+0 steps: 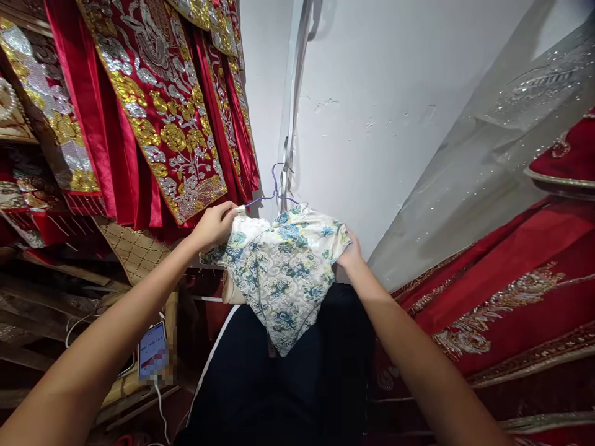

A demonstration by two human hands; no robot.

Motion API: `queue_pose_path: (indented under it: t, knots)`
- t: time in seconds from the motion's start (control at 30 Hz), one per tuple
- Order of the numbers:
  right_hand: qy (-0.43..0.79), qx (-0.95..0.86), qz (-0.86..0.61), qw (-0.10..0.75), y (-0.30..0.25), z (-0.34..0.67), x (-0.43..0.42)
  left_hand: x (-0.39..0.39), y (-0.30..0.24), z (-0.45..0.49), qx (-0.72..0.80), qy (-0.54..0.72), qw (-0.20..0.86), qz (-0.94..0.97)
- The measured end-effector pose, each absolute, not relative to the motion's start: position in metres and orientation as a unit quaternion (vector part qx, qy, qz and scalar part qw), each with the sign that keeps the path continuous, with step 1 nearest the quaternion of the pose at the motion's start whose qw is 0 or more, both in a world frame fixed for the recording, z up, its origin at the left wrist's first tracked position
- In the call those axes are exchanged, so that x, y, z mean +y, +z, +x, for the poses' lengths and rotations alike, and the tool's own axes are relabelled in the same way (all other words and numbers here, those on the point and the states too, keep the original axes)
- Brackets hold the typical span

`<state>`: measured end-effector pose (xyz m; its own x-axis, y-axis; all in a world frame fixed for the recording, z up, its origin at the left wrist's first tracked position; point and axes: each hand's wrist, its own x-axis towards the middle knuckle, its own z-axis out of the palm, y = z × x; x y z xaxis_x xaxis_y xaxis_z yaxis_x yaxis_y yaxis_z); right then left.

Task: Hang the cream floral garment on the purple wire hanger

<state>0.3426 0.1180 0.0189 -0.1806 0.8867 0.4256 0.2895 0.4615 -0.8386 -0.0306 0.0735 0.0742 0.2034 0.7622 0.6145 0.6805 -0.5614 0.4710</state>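
Note:
A small white short-sleeved shirt (288,272) with blue and green flowers hangs in front of me, its lower part over my dark trousers. Its purple wire hanger (275,179) pokes out at the neck, hook upward near the wall. My left hand (216,226) pinches the shirt's shoulder beside the left end of the hanger. At the opposite sleeve is my right hand (349,249), its fingers mostly hidden behind the fabric and the thumb side showing.
Red garments with gold and silver sequins (171,124) hang at the left. More red beaded cloth (493,310) and clear plastic sheeting (446,179) fill the right. A phone (152,350) with a white cable rests on a bamboo frame (116,391). The white wall (372,74) is ahead.

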Motion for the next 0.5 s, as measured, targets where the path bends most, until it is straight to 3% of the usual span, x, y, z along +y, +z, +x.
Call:
queue_pose_path:
  t: [0.2,0.27,0.37,0.43,0.5]
  knots:
    - [0.422,-0.654,-0.366,0.510,0.072,0.350,0.095,0.084,0.075,-0.024,0.517,0.448,0.021,0.729]
    - [0.461,-0.690,-0.331,0.450,0.087,0.335,0.078,0.087,0.075,-0.020,0.535,0.462,0.003,0.708]
    - [0.498,-0.776,-0.270,0.278,0.086,0.312,0.055,0.084,0.070,-0.011,0.504,0.499,0.052,0.703]
    - [0.420,-0.833,-0.273,0.233,0.070,0.300,0.048,0.075,0.064,0.000,0.451,0.538,0.140,0.698]
    - [0.263,-0.868,-0.319,0.276,0.045,0.289,0.046,0.062,0.060,0.018,0.401,0.580,0.222,0.674]
